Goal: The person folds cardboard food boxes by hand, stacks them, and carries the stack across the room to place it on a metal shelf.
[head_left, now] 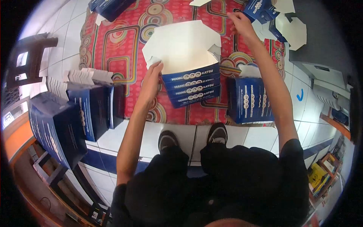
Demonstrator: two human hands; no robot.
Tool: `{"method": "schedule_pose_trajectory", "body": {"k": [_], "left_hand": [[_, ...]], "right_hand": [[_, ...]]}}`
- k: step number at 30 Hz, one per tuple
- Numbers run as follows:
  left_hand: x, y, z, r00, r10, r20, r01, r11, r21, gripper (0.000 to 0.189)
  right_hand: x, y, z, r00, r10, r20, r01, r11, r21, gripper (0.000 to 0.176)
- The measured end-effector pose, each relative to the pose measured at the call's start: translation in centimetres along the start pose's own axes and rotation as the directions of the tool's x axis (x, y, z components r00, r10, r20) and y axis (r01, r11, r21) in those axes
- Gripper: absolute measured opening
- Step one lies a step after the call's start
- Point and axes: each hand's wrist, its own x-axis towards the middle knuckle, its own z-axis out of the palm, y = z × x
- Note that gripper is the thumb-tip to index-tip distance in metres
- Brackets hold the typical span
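In front of me a stack of nested blue takeout boxes [194, 90] stands on the red patterned mat, lettered "MANG KATSU" on the front. The top takeout box [181, 41] has its white lid raised and its white inside showing. My left hand [153, 75] grips the left wall of that top box, thumb at the rim. My right hand [244, 27] is stretched out to the far right with its fingers apart, holding nothing that I can see. Just beyond it lie loose blue and white boxes [261, 11], some with flaps spread.
Nested blue boxes [249, 100] lie on their side at the mat's right front edge. More stacked boxes [56, 125] stand at the left, beside a dark wooden stool [32, 56]. Another blue box [113, 7] sits at the far left. The mat [121, 49] covers white floor tiles.
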Motion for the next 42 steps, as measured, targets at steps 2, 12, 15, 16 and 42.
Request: {"method": "schedule_pose_trajectory", "body": {"k": [2,12,15,16,42], "left_hand": [[0.8,-0.3,-0.1,1.000,0.005,-0.001,-0.005,1.000,-0.025,0.058],[0.7,0.7,0.0,0.994,-0.108,0.029,0.109,0.994,-0.027,0.069],[0.0,1.3,0.2,0.993,-0.119,0.014,0.119,0.990,-0.071,0.067],[-0.4,1.6,0.3,0.992,-0.125,0.010,0.126,0.988,-0.091,0.067],[-10.2,-5.4,-5.3,0.880,0.438,-0.186,-0.382,0.883,0.272,0.054]], "right_hand": [[2.7,0.1,2.3,0.991,-0.119,-0.064,0.116,0.992,-0.050,0.033],[6.4,-0.7,9.6,0.885,-0.463,0.054,0.343,0.567,-0.749,0.059],[7.5,-0.2,10.1,0.932,-0.362,0.021,0.284,0.694,-0.661,0.048],[9.5,1.6,10.5,0.883,-0.469,0.029,0.388,0.694,-0.607,0.046],[-0.8,-4.3,-2.5,0.539,-0.829,-0.146,0.639,0.516,-0.570,0.028]]}}
